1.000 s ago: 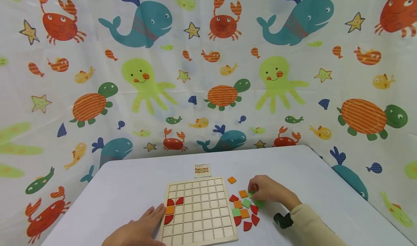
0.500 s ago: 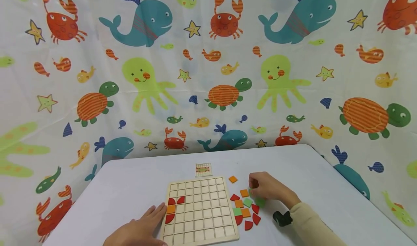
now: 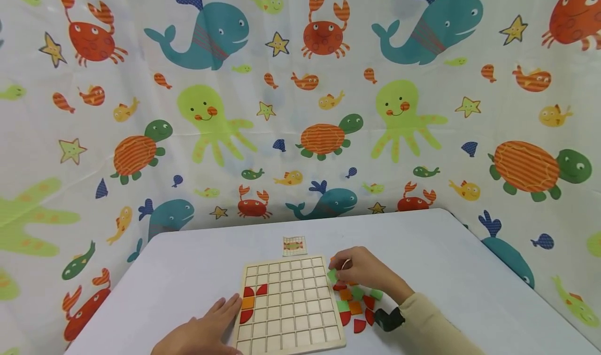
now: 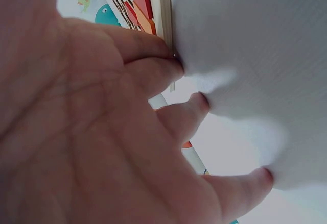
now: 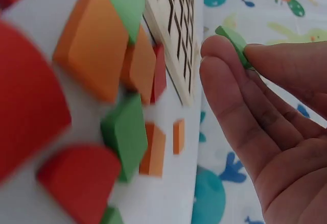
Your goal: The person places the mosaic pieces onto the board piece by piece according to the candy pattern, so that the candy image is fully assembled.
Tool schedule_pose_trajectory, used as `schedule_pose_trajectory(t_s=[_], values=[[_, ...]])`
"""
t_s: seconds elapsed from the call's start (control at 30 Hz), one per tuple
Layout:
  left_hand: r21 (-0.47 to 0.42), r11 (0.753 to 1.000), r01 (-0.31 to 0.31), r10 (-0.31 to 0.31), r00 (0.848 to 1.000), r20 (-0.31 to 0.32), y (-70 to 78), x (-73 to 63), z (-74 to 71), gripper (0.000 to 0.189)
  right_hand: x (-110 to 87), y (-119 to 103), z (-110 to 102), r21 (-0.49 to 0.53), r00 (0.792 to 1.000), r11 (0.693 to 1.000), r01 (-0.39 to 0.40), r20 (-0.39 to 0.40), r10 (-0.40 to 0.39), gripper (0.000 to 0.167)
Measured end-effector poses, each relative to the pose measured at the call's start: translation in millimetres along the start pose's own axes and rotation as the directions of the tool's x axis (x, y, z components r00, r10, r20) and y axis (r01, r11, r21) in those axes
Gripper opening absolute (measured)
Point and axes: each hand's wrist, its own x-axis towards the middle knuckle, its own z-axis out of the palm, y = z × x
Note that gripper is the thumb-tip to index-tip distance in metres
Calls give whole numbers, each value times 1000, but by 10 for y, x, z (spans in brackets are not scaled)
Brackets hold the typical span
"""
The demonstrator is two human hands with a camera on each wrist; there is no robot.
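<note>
My right hand [image 3: 359, 266] pinches a green square tile [image 5: 234, 44] between thumb and fingertips, held by the right edge of the wooden grid board [image 3: 293, 292]. On the board's left side sit an orange square tile [image 3: 248, 303] and several red quarter-circle tiles [image 3: 262, 290]. My left hand [image 3: 206, 323] lies flat against the board's left edge, fingers straight and spread. In the left wrist view its fingertips [image 4: 176, 67] touch the board's edge and the white tabletop.
Loose red, orange and green tiles [image 3: 355, 308] lie in a cluster right of the board, below my right hand. A small pattern card [image 3: 294, 246] lies beyond the board's far edge. A sea-animal curtain [image 3: 291, 99] hangs behind the white table [image 3: 202, 256].
My right hand has lifted a green tile from the cluster and carried it left toward the board's right edge. The left hand has stayed at the board's left edge.
</note>
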Motion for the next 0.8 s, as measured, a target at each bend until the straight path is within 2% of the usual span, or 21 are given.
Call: schedule_pose_trajectory(t_s=[0.13, 0.27, 0.37, 0.67, 0.8], values=[[-2, 1000, -10, 10, 1000, -1, -1, -14, -2, 114, 62, -88, 139, 33, 1000, 999, 0, -1, 0, 10], [1, 1000, -17, 17, 1000, -1, 1, -23, -9, 114, 104, -189, 256, 121, 1000, 993, 14, 13, -16, 8], [1, 1000, -18, 18, 1000, 2, -5, -22, -5, 114, 137, -258, 358, 209, 1000, 978, 8, 27, -14, 8], [-7, 1000, -10, 10, 1000, 6, -24, -3, 6, 114, 230, -417, 608, 382, 997, 924, 17, 64, -44, 10], [-5, 1000, -7, 7, 1000, 6, -26, 3, 1, 114, 283, -488, 699, 349, 998, 937, 11, 51, -30, 10]])
